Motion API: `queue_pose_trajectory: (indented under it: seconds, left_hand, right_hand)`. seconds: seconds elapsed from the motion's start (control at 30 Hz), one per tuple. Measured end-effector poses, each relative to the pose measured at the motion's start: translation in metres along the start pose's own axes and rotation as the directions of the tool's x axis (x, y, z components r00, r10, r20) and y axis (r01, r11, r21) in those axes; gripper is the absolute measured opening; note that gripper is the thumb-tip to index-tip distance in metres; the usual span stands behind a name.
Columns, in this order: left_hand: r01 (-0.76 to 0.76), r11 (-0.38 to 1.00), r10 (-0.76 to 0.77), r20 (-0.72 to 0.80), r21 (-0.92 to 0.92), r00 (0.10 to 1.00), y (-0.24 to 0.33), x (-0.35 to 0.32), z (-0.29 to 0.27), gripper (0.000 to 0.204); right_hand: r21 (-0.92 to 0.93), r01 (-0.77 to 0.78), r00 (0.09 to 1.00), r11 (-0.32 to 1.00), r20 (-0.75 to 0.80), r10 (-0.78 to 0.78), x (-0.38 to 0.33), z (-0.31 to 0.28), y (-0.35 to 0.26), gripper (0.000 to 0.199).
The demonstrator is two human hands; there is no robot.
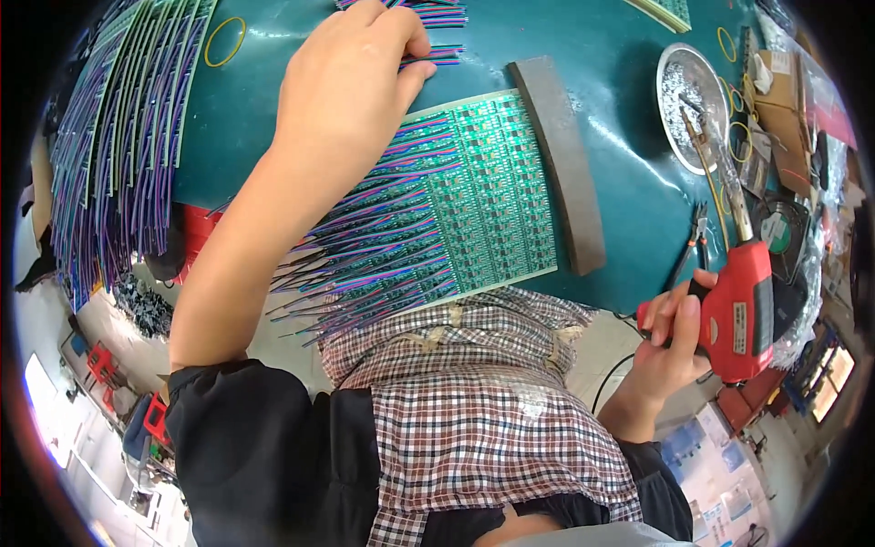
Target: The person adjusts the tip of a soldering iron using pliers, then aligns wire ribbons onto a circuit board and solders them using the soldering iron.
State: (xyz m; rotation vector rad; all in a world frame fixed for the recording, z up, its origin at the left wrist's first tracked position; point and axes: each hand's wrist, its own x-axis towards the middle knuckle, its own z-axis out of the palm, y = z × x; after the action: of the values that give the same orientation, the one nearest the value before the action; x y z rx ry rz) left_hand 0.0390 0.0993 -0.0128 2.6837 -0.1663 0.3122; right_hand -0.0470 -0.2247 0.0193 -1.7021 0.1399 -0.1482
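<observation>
My left hand (351, 82) reaches to the far side of the table, its thumb and fingers closed on a few thin coloured wires (445, 56). Just beyond lies a bundle of similar wires (442, 15). Below that hand rests a green circuit board panel (497, 196), with rows of black, blue and pink wires (374, 232) hanging over its left side. My right hand (674, 324) grips a red soldering gun (740, 314). The gun's metal barrel points away from me, its tip over a steel bowl (668, 137) with silvery bits inside.
A dark, heavy bar (565, 169) lies along the panel's right edge. Pliers (694, 242) sit near the gun. Wired panels (137, 118) are stacked at the left, beside a yellow rubber band (225, 42). A cardboard box (782, 114) and a fan (779, 232) stand at the right.
</observation>
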Motion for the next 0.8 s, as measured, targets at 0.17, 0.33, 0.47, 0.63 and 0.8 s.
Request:
queue_pose_trajectory:
  seconds: [0.17,0.33,0.47,0.63,0.8]
  left_hand:
    - [0.071,0.994,-0.061,0.121,-0.077,0.991,0.0,0.002,-0.005,0.012]
    - [0.009,1.0,-0.008,0.075,-0.022,0.997,-0.003,-0.003,-0.003,0.014]
    - [0.006,0.998,-0.002,0.061,-0.068,0.998,0.0,-0.003,-0.004,0.013]
    - [-0.009,1.0,0.011,0.052,-0.029,0.999,0.0,-0.003,-0.008,0.011]
    - [-0.001,0.998,0.002,0.001,-0.06,1.0,0.022,0.0,-0.026,0.011]
  right_hand:
    - [-0.026,-0.052,0.996,0.998,0.068,0.054,-0.013,0.002,-0.004,0.03]
    - [-0.024,-0.096,0.987,0.995,0.13,0.099,-0.019,0.005,-0.007,0.028]
    - [-0.058,-0.134,0.973,0.989,0.182,0.143,-0.025,0.002,-0.007,0.029]
    - [-0.079,-0.159,0.953,0.984,0.248,0.174,-0.029,0.004,-0.008,0.029]
    - [-0.074,-0.155,0.952,0.985,0.256,0.169,-0.033,0.001,-0.007,0.028]
